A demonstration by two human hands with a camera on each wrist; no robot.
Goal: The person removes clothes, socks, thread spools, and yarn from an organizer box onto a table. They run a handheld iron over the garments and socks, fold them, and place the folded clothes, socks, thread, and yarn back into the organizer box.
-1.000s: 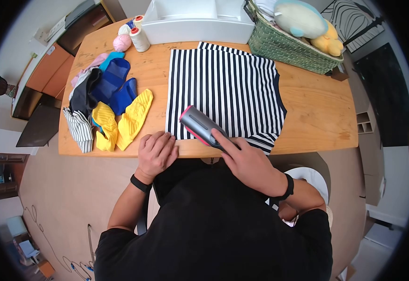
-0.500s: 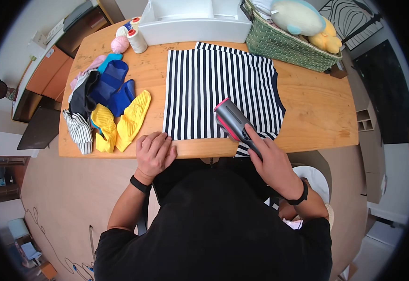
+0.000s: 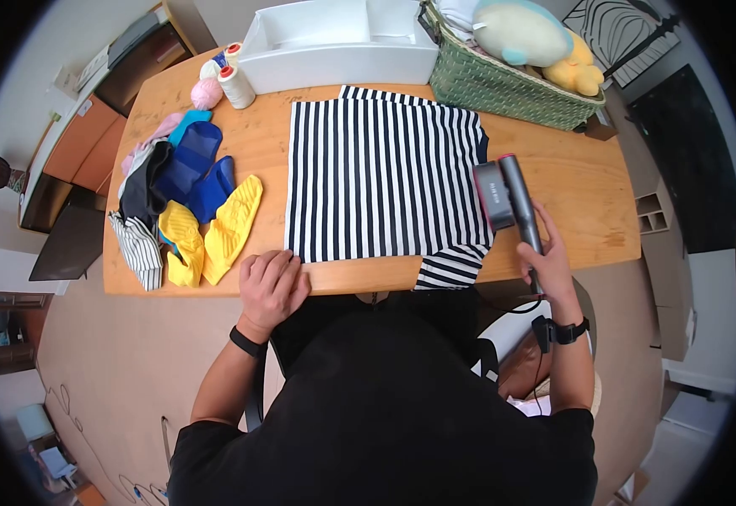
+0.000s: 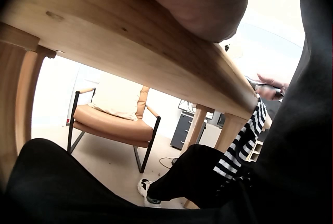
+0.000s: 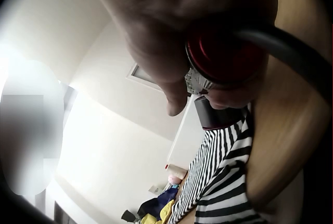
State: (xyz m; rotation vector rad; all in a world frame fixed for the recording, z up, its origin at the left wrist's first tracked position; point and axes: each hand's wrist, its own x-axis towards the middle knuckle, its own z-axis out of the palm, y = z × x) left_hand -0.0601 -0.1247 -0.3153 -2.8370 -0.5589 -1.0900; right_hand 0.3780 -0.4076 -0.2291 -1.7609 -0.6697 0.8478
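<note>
A black-and-white striped shirt (image 3: 385, 181) lies spread on the wooden table, one sleeve (image 3: 450, 268) hanging toward the front edge. Beyond its right side, my right hand (image 3: 551, 260) grips the handle of a grey handheld garment steamer (image 3: 520, 198). The steamer is upright in the head view, its broad head turned left and overlapping the shirt's right margin. From close up, the right wrist view shows the handle's red end (image 5: 223, 55) and a black cord (image 5: 291, 52). My left hand (image 3: 273, 291) rests on the table's front edge, fingertips at the shirt's lower left corner.
Left of the shirt lies a heap of clothes, with yellow (image 3: 231, 232) and blue (image 3: 191, 164) pieces. Behind it stand thread spools (image 3: 236, 88) and a pink yarn ball (image 3: 207, 94). A white divided box (image 3: 342, 67) and a green woven basket (image 3: 511, 93) with plush toys line the back.
My right hand has carried the steamer rightward across the shirt to its right margin, turning it from slanted to nearly upright. The left hand has stayed at the shirt's corner.
</note>
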